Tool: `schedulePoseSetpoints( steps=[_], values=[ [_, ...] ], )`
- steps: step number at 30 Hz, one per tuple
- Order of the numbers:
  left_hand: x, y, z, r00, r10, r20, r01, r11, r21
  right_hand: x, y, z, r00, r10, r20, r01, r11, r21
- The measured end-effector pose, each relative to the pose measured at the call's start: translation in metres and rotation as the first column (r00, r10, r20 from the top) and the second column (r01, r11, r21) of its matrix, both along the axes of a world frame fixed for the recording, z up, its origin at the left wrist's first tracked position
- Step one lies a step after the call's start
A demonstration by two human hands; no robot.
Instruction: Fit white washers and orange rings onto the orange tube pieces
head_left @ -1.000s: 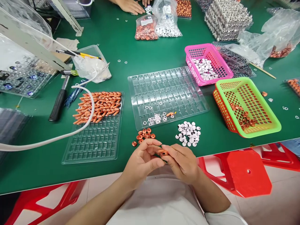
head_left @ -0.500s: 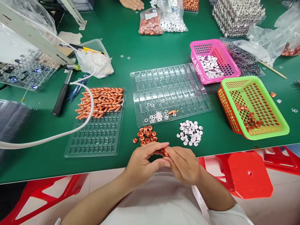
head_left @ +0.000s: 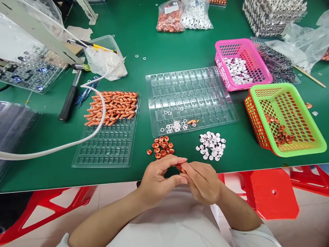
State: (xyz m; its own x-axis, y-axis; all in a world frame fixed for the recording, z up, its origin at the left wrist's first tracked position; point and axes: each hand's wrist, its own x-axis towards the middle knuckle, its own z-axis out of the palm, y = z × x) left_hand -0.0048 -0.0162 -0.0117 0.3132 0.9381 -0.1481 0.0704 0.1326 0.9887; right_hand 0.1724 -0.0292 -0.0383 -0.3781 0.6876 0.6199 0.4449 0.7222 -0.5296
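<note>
Right hand (head_left: 204, 181) pinched a small copper-coloured piece (head_left: 182, 169) between thumb and fingers, near front edge of tabletop (head_left: 180, 51). Left hand (head_left: 156, 180) curved round it, thumb and index apart; couldn't tell if gripping. Copper-coloured cups (head_left: 163, 145) lay just beyond left hand, white discs (head_left: 212, 144) beyond right, clear tray (head_left: 190, 91) behind both.

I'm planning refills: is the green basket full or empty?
The green basket is partly filled: coppery pieces cover only part of its bottom.
</note>
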Motion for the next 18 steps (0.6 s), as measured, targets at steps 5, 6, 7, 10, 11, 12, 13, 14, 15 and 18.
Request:
schedulePoseSetpoints(
  steps=[5,6,7,10,11,12,13,14,15,18],
  values=[
    [-0.001,-0.002,0.002,0.996,-0.005,0.093,0.001,0.999,0.038,0.0,0.001,0.003,0.998,0.061,0.008,-0.061,0.998,0.005],
    [-0.001,-0.002,0.002,0.994,-0.004,0.109,-0.001,0.999,0.043,0.0,0.002,0.004,0.997,0.072,0.011,-0.072,0.997,0.009],
    [-0.001,-0.002,0.002,0.992,-0.002,0.124,-0.003,0.999,0.044,0.0,0.003,0.004,0.997,0.081,0.013,-0.082,0.997,0.015],
    [-0.001,-0.001,0.001,0.988,0.013,0.154,-0.017,1.0,0.026,-0.002,0.007,0.003,0.995,0.098,0.001,-0.098,0.995,0.024],
    [-0.001,-0.001,0.001,0.988,0.023,0.156,-0.025,1.0,0.011,-0.002,0.008,0.002,0.995,0.102,-0.005,-0.102,0.995,0.017],
    [-0.001,0.0,0.0,0.988,0.035,0.152,-0.035,0.999,-0.004,-0.003,0.009,0.001,0.994,0.106,-0.014,-0.106,0.994,0.007],
    [-0.001,0.001,0.0,0.988,0.048,0.146,-0.046,0.999,-0.02,-0.003,0.01,0.001,0.994,0.106,-0.022,-0.106,0.994,-0.002],
    [0.0,0.002,0.0,0.989,0.061,0.137,-0.057,0.998,-0.038,-0.003,0.011,0.0,0.994,0.102,-0.027,-0.103,0.995,-0.01],
    [0.0,0.003,0.0,0.989,0.071,0.128,-0.064,0.996,-0.055,-0.002,0.012,0.0,0.995,0.096,-0.03,-0.096,0.995,-0.017],
    [0.003,0.005,0.001,0.99,0.068,0.121,-0.057,0.994,-0.096,0.0,0.013,0.002,0.996,0.064,-0.055,-0.066,0.997,-0.046]
  ],
)
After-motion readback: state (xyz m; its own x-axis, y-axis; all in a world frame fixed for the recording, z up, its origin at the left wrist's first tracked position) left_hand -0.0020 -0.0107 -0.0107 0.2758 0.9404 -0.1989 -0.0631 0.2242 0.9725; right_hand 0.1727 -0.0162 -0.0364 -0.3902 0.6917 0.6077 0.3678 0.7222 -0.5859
